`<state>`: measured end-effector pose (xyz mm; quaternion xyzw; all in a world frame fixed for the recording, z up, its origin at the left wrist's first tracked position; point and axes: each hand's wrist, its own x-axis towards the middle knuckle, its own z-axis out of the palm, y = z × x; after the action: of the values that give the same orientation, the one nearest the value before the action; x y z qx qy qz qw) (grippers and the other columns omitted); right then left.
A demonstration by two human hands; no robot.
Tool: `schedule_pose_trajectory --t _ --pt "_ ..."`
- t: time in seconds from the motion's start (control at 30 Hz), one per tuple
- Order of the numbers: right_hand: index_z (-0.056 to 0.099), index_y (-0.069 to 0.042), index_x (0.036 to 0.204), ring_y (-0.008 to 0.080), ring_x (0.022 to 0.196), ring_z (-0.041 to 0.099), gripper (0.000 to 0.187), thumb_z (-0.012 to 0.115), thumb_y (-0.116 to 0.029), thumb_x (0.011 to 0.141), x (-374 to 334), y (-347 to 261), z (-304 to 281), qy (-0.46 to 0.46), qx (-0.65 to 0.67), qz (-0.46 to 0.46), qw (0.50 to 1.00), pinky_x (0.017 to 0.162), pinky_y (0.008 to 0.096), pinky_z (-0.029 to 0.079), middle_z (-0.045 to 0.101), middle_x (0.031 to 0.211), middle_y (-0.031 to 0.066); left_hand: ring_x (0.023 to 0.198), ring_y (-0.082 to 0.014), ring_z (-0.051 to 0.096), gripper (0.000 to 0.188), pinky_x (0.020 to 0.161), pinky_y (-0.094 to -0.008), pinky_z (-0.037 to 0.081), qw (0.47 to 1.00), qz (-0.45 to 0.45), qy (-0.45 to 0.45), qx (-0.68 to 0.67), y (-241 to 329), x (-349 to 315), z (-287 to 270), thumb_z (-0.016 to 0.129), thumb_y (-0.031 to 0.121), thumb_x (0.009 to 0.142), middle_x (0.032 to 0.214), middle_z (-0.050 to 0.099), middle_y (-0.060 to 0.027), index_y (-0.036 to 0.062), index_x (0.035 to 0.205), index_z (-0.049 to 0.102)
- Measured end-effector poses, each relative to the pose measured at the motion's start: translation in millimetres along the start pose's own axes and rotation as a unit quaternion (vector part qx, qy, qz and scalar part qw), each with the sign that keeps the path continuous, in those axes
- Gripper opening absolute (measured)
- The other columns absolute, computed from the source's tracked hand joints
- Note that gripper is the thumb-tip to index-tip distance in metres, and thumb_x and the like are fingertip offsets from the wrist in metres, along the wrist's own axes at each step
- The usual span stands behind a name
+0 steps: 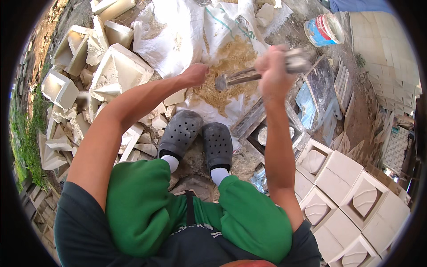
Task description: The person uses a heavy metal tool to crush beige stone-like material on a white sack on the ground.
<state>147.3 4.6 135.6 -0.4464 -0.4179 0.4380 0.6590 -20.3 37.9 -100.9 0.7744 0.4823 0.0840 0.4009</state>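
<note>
My right hand point(275, 73), smeared by motion, is closed round a hammer point(240, 77) held above a sandy heap. Its dusty shaft points left, toward my other hand; the thick grey part beyond my right fist is blurred. My left hand point(195, 74) is a fist at the left edge of the yellowish sandy rubble point(235, 58). Whatever may be in that fist is hidden. White woven sacks point(171, 35) lie under and behind the rubble. My feet, in grey clogs point(180, 133), rest just in front of it.
Broken cream-coloured cast blocks point(120, 71) are heaped at the left. Moulded blocks point(340, 182) stand in rows at the lower right. A wooden frame point(249, 118) and dusty boards point(320, 82) lie right of the sacks. A blue, red and white bucket point(324, 30) stands farther back.
</note>
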Motion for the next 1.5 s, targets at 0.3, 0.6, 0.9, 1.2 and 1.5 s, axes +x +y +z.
schedule_pose_trajectory --t 0.3,0.6,0.9,1.2,1.5 --pt "0.048 -0.003 0.065 0.0066 0.044 0.032 0.021 0.051 -0.002 0.085 8.5 -71.3 18.9 -0.074 0.058 -0.019 0.995 0.041 0.0256 0.026 0.039 0.052 -0.0014 0.092 -0.0377 0.059 0.017 0.080 -0.0439 0.045 1.000 -0.008 -0.001 0.020 -9.5 -2.0 0.7 0.054 0.006 0.078 0.092 0.062 -0.0213 0.0004 0.093 0.058" --pt "0.047 -0.005 0.064 0.0041 0.045 0.037 0.022 0.054 0.000 0.084 -9.8 29.0 -4.3 -0.021 -0.063 -0.024 0.998 0.041 0.0242 0.031 0.044 0.054 -0.0037 0.092 -0.0378 0.059 0.018 0.080 -0.0439 0.045 1.000 0.017 0.018 -0.014 1.2 5.0 -1.1 0.054 0.004 0.076 0.092 0.062 -0.0208 0.0000 0.093 0.058" --pt "0.044 -0.006 0.062 0.0065 0.043 0.035 0.024 0.054 0.000 0.082 20.3 -70.8 7.7 -0.056 0.033 -0.035 0.997 0.041 0.0258 0.026 0.040 0.051 -0.0015 0.090 -0.0380 0.059 0.013 0.080 -0.0441 0.045 1.000 -0.015 0.011 -0.009 -5.2 -0.9 -8.8 0.053 0.002 0.077 0.090 0.061 -0.0207 -0.0005 0.089 0.057" --pt "0.043 -0.006 0.063 0.0053 0.045 0.038 0.023 0.050 0.002 0.083 5.2 24.9 -14.6 -0.012 0.019 -0.005 1.000 0.042 0.0246 0.029 0.042 0.052 -0.0017 0.092 -0.0383 0.058 0.017 0.083 -0.0425 0.045 0.999 -0.024 0.012 -0.017 2.8 4.7 -9.1 0.052 0.003 0.078 0.093 0.061 -0.0217 -0.0011 0.093 0.058" --pt "0.041 -0.007 0.065 0.0080 0.041 0.025 0.021 0.048 -0.003 0.085 16.2 -97.0 -1.8 -0.061 0.081 -0.024 0.995 0.041 0.0267 0.024 0.032 0.048 -0.0021 0.104 -0.0398 0.055 0.028 0.090 -0.0450 0.043 0.998 -0.011 0.059 -0.005 9.0 -2.5 -12.0 0.044 -0.003 0.079 0.107 0.058 -0.0245 -0.0019 0.103 0.058"
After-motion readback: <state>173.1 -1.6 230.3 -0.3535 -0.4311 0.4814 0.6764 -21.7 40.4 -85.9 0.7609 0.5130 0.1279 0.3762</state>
